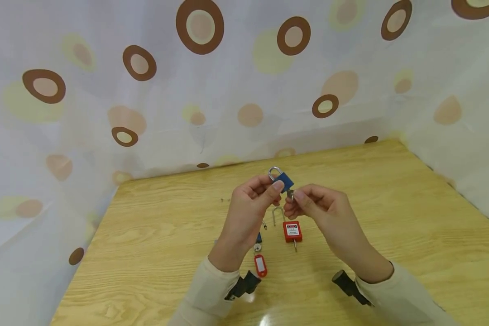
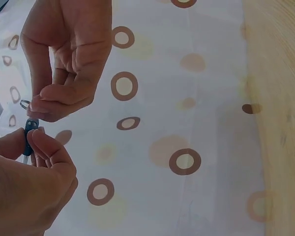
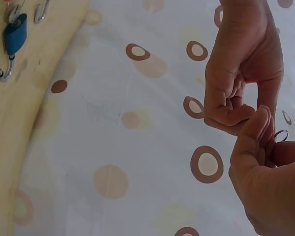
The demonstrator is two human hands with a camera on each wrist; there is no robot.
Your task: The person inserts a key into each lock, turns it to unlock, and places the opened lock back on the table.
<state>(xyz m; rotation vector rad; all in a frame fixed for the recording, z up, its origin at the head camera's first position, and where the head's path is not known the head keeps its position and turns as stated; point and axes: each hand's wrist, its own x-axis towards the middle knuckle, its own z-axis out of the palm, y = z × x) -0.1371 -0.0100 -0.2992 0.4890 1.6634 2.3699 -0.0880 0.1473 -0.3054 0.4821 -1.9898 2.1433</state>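
My left hand (image 1: pixel 244 213) grips a small blue padlock (image 1: pixel 285 181) between thumb and fingers, its silver shackle (image 1: pixel 275 169) pointing up and to the left. Whether that shackle is locked I cannot tell. At the padlock's lower end, my right hand (image 1: pixel 330 215) pinches a small metal key (image 1: pixel 290 195), which meets the body there. In the left wrist view the padlock (image 2: pixel 29 137) is seen edge-on, and a ring (image 2: pixel 24 103) sticks out beside the right hand's fingers. Fingers cover the padlock in the right wrist view, where only the ring (image 3: pixel 281 135) shows.
Below the hands lies a red padlock (image 1: pixel 292 231) with its shackle raised and a key in its lower end. Partly behind the left wrist is another blue padlock (image 3: pixel 15 35), shackle open, near a red key tag (image 1: pixel 260 266). A patterned curtain (image 1: pixel 228 90) borders the wooden table (image 1: pixel 391 217).
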